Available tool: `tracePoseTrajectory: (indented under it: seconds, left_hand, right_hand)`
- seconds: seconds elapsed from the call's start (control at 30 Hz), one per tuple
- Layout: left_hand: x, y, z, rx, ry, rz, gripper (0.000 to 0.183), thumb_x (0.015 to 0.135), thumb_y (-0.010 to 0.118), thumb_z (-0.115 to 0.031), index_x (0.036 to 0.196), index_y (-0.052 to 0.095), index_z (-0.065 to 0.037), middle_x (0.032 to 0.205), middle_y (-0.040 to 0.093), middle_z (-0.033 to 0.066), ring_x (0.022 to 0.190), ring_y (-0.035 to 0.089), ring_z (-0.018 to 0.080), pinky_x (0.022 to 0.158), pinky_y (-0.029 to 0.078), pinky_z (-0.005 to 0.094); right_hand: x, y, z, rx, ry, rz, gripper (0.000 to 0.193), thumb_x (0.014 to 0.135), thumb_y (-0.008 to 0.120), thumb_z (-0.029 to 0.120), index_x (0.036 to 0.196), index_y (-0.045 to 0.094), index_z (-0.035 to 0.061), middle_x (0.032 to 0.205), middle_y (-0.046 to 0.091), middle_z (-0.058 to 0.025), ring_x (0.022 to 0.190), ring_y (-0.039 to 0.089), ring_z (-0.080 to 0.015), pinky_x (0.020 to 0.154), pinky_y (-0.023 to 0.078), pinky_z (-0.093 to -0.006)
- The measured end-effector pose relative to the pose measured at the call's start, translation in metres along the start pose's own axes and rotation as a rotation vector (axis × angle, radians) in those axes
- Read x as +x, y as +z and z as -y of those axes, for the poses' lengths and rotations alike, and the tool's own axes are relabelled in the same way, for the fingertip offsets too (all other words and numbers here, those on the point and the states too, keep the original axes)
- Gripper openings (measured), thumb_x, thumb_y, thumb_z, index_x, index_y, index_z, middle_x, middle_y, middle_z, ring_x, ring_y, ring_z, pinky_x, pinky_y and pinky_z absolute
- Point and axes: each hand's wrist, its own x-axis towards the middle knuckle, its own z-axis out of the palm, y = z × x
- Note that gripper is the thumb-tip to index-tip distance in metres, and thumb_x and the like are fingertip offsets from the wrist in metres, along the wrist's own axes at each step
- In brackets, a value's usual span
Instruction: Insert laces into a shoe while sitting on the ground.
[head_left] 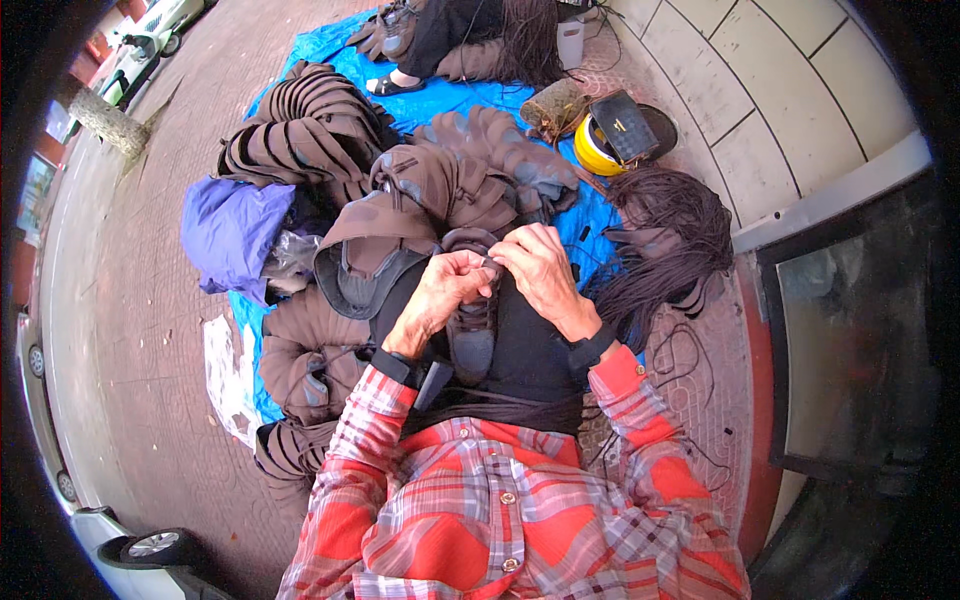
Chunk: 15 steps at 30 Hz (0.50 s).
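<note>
A brown and grey shoe upper (pixel 474 335) with dark lacing lies on my dark-clothed lap, its toe toward me. Over its upper end my two hands meet. My left hand (pixel 445 292) is closed in a pinch, thumb against fingers. My right hand (pixel 546 278) is pinched beside it, the fingertips of both almost touching. What lies between the fingertips is too small and dark to make out. Just beyond the hands, a nested stack of brown shoe uppers (pixel 385 225) leans toward my left knee. At my right hangs a thick bundle of dark laces (pixel 672 235).
More stacked uppers (pixel 310 130) lie on a blue tarp (pixel 470 97). A purple bag (pixel 232 228) is at the left. A black purse (pixel 621 127) rests on a yellow container (pixel 594 150). Another person's leg (pixel 440 45) is at the far side; a tiled wall (pixel 770 80) borders the right.
</note>
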Motion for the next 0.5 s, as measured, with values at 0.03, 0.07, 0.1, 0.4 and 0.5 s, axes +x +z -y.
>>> tracePoseTrajectory:
  seconds: [0.03, 0.07, 0.1, 0.4, 0.5]
  left_hand:
    - [0.002, 0.0, 0.004, -0.053, -0.014, -0.034, 0.01, 0.084, 0.064, -0.015, 0.086, 0.061, -0.005, 0.069, 0.06, -0.0008, 0.056, 0.049, 0.0038, 0.051, 0.036, 0.0176]
    - [0.003, -0.001, 0.006, -0.104, -0.027, -0.069, 0.009, 0.084, 0.064, -0.014, 0.085, 0.061, -0.005, 0.069, 0.06, -0.0007, 0.055, 0.049, 0.0039, 0.051, 0.036, 0.0174]
    - [0.005, 0.0, 0.009, -0.1, -0.027, -0.07, 0.009, 0.084, 0.064, -0.014, 0.085, 0.061, -0.005, 0.069, 0.06, -0.0007, 0.055, 0.049, 0.0039, 0.051, 0.036, 0.0174]
    - [0.001, 0.031, 0.01, 0.124, 0.101, -0.352, 0.014, 0.087, 0.06, -0.012, 0.088, 0.059, 0.002, 0.073, 0.064, 0.0042, 0.059, 0.053, 0.0075, 0.056, 0.043, 0.021]
    - [-0.001, 0.032, 0.014, 0.113, 0.125, -0.303, 0.01, 0.088, 0.058, -0.01, 0.089, 0.06, 0.0, 0.074, 0.062, 0.0019, 0.061, 0.052, 0.0073, 0.057, 0.042, 0.0214]
  right_hand:
    - [0.003, -0.001, 0.005, 0.001, 0.0, -0.001, 0.014, 0.074, 0.063, -0.001, 0.087, 0.06, 0.0035, 0.085, 0.059, -0.0089, 0.079, 0.056, -0.0288, 0.07, 0.045, -0.0379]
    - [0.008, 0.0, 0.012, -0.039, 0.042, -0.138, 0.015, 0.074, 0.061, 0.0, 0.089, 0.059, 0.0047, 0.086, 0.058, -0.0091, 0.081, 0.055, -0.0294, 0.07, 0.045, -0.0379]
    - [0.008, 0.002, 0.017, -0.078, 0.085, -0.276, 0.017, 0.074, 0.06, 0.001, 0.09, 0.058, 0.0058, 0.087, 0.058, -0.0093, 0.084, 0.054, -0.03, 0.071, 0.045, -0.0379]
    - [-0.029, 0.04, 0.018, 0.367, 0.524, -0.175, 0.014, 0.083, 0.053, -0.006, 0.096, 0.048, -0.0014, 0.084, 0.058, -0.0175, 0.072, 0.063, -0.028, 0.062, 0.052, -0.0344]
    - [-0.03, 0.039, 0.015, 0.444, 0.524, -0.153, 0.016, 0.082, 0.053, -0.007, 0.097, 0.047, -0.0018, 0.084, 0.058, -0.0183, 0.075, 0.063, -0.029, 0.062, 0.052, -0.0355]
